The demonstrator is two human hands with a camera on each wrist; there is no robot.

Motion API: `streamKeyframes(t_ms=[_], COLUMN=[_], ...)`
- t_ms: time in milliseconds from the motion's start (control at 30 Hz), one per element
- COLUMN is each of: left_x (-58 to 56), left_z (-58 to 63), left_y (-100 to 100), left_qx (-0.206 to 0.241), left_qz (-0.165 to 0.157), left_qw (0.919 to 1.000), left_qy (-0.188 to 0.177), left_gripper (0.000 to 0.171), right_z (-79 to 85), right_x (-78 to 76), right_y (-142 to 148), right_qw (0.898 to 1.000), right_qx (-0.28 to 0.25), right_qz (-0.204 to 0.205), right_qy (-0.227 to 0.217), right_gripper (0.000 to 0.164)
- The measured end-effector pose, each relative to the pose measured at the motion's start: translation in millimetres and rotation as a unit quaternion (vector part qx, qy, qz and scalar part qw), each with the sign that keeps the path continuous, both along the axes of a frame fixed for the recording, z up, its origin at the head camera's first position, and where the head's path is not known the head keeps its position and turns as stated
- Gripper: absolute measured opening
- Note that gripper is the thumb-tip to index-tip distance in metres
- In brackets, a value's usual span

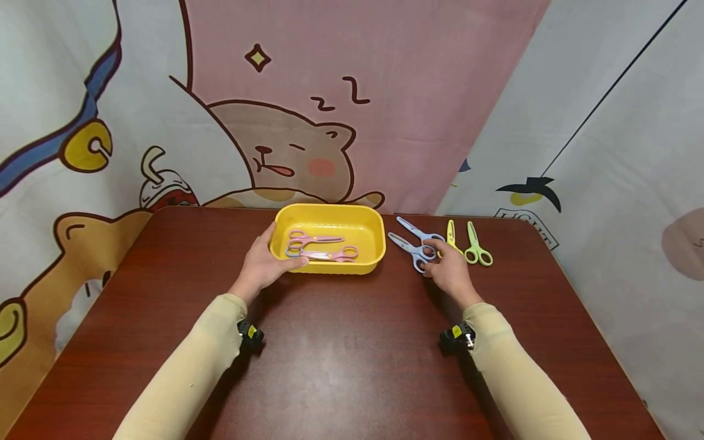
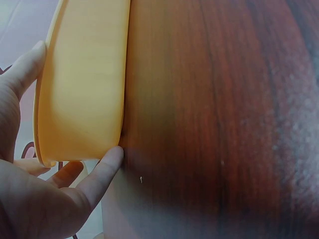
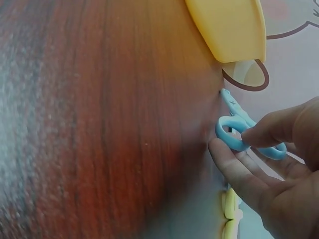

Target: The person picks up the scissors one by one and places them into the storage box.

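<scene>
A yellow plastic bin (image 1: 374, 260) stands near the table's far edge, holding two pink scissors (image 1: 330, 255) and a partly covered blue handle loop. My left hand (image 1: 263, 260) grips the bin's near left corner, thumb over the front rim and fingers along the left end; the left wrist view shows fingers against its outer wall (image 2: 84, 89). To the right of the bin, my right hand (image 1: 450, 269) pinches the handles of light blue scissors (image 3: 237, 117) between thumb and fingers, blades pointing left. Another pair of blue scissors (image 1: 409, 227) lies just behind.
Beyond the right hand lie yellow scissors (image 1: 451, 231), partly hidden by it, and green scissors (image 1: 477, 247). The dark brown table (image 1: 330, 354) ends at a cartoon-printed cloth (image 1: 418, 110) behind. Each wrist wears a small black camera.
</scene>
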State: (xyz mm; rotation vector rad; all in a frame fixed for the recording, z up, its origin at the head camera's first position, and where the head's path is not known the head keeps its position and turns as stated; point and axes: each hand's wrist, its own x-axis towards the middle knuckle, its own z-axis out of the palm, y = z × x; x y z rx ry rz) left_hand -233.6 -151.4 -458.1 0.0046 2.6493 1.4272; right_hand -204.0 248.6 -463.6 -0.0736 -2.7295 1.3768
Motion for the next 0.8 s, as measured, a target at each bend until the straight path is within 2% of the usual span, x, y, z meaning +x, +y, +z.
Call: streamKeyframes(t_ms=[400, 800], left_x=[0.9, 1.4], left_z=[1.6, 3.0], left_y=[0.4, 0.7], left_qx=[-0.003, -0.001], left_qz=[-0.001, 0.000], left_qw=[1.0000, 1.0000], left_qy=[0.002, 0.001], left_gripper=[0.122, 0.121], right_z=[4.9, 13.7], right_x=[0.7, 4.2], right_y=[2.5, 1.6], right_qw=[0.997, 0.990], right_qx=[-0.065, -0.130], right_qz=[0.014, 0.025], right_qy=[-0.027, -0.040], right_gripper=[0.055, 0.061])
